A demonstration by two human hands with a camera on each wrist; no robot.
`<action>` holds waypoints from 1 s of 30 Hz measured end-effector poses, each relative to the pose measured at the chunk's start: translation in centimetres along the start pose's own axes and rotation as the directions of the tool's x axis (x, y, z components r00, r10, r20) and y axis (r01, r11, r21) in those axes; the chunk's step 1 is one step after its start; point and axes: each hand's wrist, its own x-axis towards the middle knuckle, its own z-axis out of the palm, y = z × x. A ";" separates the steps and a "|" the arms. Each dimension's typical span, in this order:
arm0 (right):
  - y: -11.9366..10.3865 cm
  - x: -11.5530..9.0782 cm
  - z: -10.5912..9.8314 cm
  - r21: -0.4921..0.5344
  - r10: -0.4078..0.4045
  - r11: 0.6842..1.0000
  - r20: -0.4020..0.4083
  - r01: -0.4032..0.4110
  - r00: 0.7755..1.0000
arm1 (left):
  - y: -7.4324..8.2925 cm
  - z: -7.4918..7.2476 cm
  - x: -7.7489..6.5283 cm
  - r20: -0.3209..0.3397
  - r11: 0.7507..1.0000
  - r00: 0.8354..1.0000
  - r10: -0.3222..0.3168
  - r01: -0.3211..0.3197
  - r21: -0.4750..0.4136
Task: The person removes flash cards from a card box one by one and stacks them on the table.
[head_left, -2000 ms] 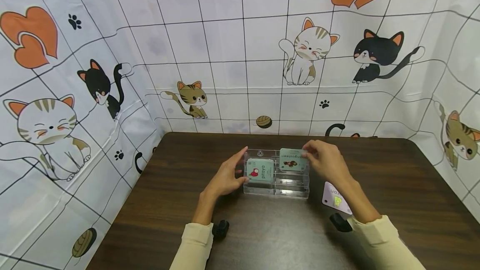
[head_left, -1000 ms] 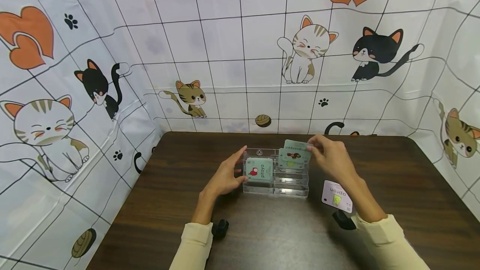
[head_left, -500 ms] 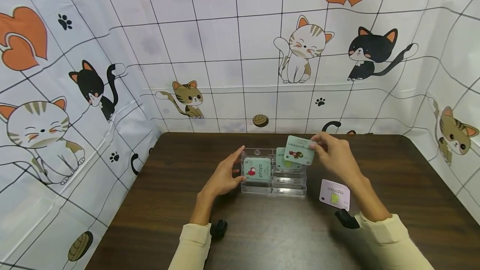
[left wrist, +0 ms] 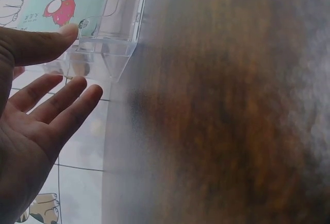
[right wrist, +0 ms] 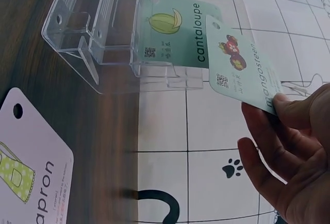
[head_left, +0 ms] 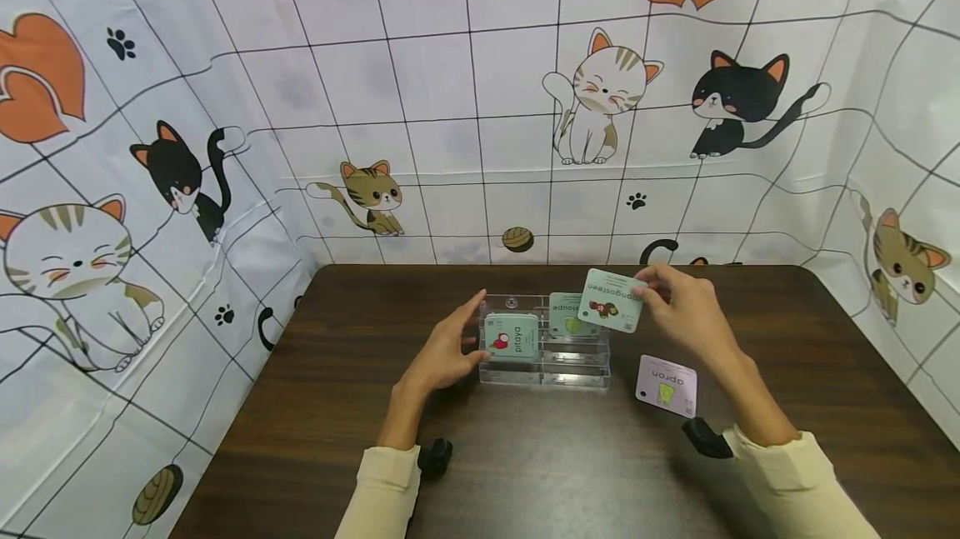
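My right hand (head_left: 686, 310) pinches a green mangosteen card (right wrist: 240, 62) by one end between thumb and fingers, tilted and raised over the right side of a clear plastic card rack (head_left: 576, 377). A green cantaloupe card (right wrist: 172, 31) stands in the rack's upper right slot, partly covered by the mangosteen card. In the left part of the rack sits a pitaya card (head_left: 512, 336). My left hand (head_left: 441, 353) holds the rack's left end, thumb at the front by the pitaya card and index finger up along the side; its other fingers extend loosely.
A pink apron card (head_left: 667, 386) lies flat on the dark wooden table (head_left: 315, 439), to the right of the rack and below the right forearm. Behind the table hangs a white cloth (head_left: 442, 139) with a grid and cartoon cats.
My right hand has lifted the mangosteen card up and right out of the upper right slot, uncovering the cantaloupe card behind it. The left hand keeps its place at the rack.
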 end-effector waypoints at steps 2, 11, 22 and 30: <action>0.1 -0.1 -0.2 0.002 0.002 1.000 0.003 -0.002 1.000 | 0.0 0.0 0.0 0.001 1.000 1.000 0.002 -0.002 0.002; 0.6 -0.4 -0.9 -0.003 0.026 1.000 0.002 -0.026 1.000 | 0.0 0.0 0.0 0.003 1.000 1.000 0.007 -0.007 -0.001; 1.5 -0.9 -1.2 -0.005 0.069 0.998 0.004 -0.069 0.998 | 0.3 0.0 -0.1 -0.007 1.000 1.000 0.008 -0.008 -0.007; 2.5 -2.1 -1.2 -0.002 0.126 0.992 0.032 -0.126 0.992 | 0.2 0.0 0.1 -0.005 1.000 1.000 0.017 -0.017 -0.021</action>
